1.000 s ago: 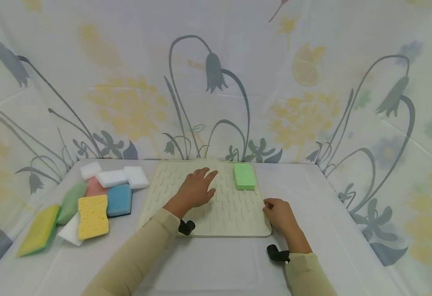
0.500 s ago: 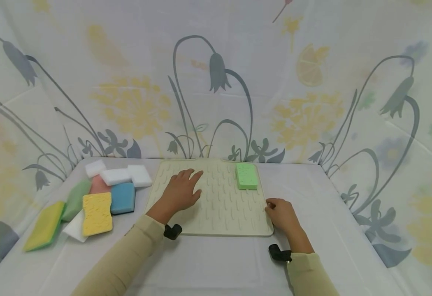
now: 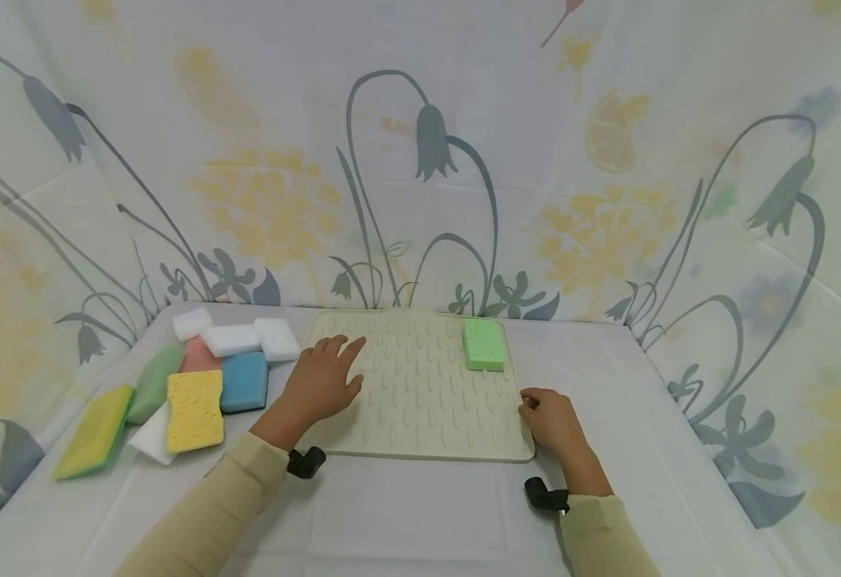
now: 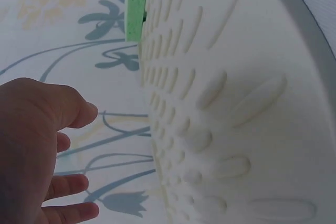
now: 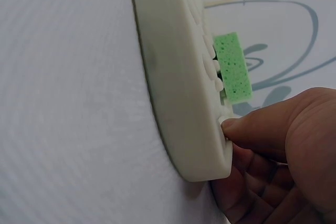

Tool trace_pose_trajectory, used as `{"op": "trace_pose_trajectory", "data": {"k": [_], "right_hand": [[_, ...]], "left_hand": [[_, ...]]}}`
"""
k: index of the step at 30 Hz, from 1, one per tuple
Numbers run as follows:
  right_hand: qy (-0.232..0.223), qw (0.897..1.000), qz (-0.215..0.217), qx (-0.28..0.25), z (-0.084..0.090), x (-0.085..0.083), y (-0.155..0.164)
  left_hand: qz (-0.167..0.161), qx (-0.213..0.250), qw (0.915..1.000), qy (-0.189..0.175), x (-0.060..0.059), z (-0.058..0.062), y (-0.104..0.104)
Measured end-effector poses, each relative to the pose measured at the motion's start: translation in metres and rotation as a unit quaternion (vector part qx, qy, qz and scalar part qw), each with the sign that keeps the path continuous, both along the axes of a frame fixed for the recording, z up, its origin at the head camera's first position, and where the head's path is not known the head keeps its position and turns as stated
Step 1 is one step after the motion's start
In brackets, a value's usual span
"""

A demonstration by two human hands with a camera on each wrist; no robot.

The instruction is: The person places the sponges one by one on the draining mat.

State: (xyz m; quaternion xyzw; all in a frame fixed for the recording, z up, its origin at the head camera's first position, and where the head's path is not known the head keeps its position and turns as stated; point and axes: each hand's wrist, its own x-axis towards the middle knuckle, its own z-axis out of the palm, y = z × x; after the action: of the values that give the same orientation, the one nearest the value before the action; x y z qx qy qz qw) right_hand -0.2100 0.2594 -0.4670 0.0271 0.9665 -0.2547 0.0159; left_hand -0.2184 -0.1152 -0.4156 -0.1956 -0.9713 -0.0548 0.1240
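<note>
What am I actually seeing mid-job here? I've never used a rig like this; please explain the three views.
There's no machine: you see a person's bare left hand and right hand. The wide view comes from a camera on the head, looking forward and down; the close ones come from a camera on each wrist. On the white-covered table lies a cream ribbed mat, with a green sponge near its far right corner. The group at left includes a blue sponge and white blocks. The right hand pinches the mat's right edge; the left, fingers spread, holds nothing.
</note>
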Motion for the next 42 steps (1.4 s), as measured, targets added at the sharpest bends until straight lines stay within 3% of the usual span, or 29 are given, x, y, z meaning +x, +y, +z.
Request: {"op": "trace_pose_trajectory", "data": {"k": [14,23,35,42], "right_hand": [[0.003,1.000,0.004,0.002,0.003,0.003,-0.002],[0.000,1.000,0.001,0.004,0.001,0.004,-0.001],[0.003,1.000,0.000,0.004,0.002,0.002,-0.001],[0.002,1.000,0.003,0.000,0.002,0.002,0.000]], "left_hand": [[0.033,-0.013,0.9989,0.029,0.020,0.001,-0.042],[0.058,-0.020,0.9979,0.019,0.030,0.001,-0.067],[0.107,-0.006,0.9937,0.034,0.050,0.000,-0.098],[0.149,0.009,0.9888,0.013,0.062,0.001,-0.109]]}}
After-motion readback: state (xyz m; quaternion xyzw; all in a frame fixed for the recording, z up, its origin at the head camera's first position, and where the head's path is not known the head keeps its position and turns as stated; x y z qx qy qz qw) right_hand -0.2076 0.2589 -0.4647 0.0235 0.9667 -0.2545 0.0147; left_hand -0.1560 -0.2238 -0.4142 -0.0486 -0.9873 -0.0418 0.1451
